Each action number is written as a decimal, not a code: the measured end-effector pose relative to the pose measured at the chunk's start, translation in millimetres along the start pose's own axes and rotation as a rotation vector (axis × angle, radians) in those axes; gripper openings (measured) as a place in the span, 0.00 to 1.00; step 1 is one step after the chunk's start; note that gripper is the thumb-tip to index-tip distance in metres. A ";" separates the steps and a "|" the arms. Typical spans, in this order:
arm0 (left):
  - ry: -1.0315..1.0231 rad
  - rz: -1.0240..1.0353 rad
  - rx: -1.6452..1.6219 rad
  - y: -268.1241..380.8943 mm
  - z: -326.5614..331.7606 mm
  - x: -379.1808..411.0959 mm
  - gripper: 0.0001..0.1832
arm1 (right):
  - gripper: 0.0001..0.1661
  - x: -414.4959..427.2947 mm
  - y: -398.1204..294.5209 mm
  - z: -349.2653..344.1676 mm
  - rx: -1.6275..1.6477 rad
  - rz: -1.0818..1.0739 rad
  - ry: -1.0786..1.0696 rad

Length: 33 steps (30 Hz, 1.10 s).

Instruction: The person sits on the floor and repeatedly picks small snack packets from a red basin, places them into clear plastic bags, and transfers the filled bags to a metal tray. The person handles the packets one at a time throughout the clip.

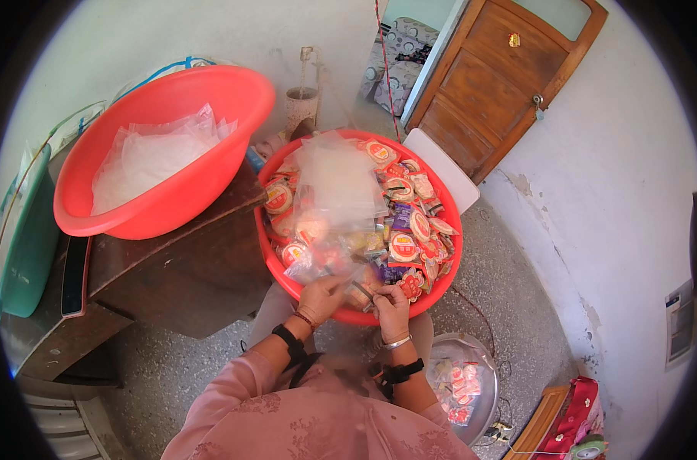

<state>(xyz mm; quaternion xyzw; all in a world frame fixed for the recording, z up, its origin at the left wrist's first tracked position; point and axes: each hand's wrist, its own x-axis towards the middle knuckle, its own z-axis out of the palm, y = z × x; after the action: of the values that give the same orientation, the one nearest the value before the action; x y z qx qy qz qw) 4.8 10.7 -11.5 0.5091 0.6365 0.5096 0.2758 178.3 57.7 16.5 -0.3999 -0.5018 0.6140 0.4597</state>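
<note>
In front of me a large red plastic basin (453,230) holds many small wrapped snacks (404,247), with a stack of clear plastic bags (339,184) lying over them. My left hand (321,299) is at the basin's near rim, its fingers closed on a clear plastic bag (328,259), blurred and partly spread over the snacks. Close by on the right, my right hand (391,310) pinches the edge of a wrapped snack packet (360,294) with a dark stripe. This packet sits between both hands; whether it is inside the bag cannot be told.
A second red basin (153,221) with more clear bags (153,155) stands on a dark wooden table (176,276) at left, near a phone (76,276). A metal basin (491,379) with filled bags (463,385) is on the floor at lower right. Cables (492,333) cross the floor.
</note>
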 end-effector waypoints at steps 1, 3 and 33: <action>0.005 -0.017 -0.039 -4.9 2.0 0.2 0.13 | 0.04 -1.0 -2.0 2.0 0.011 0.004 -0.002; 0.012 -0.048 -0.118 -7.2 4.2 1.3 0.13 | 0.05 0.7 2.3 -0.6 -0.026 -0.022 -0.013; -0.096 0.015 -0.272 0.6 -2.9 -4.9 0.10 | 0.04 10.7 24.3 9.5 -0.118 0.030 -0.029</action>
<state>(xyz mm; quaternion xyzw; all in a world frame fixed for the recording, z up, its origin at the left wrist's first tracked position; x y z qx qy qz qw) 4.1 5.1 -10.9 0.4957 0.5438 0.5683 0.3683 162.5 63.9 -6.0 -0.4251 -0.5376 0.5958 0.4187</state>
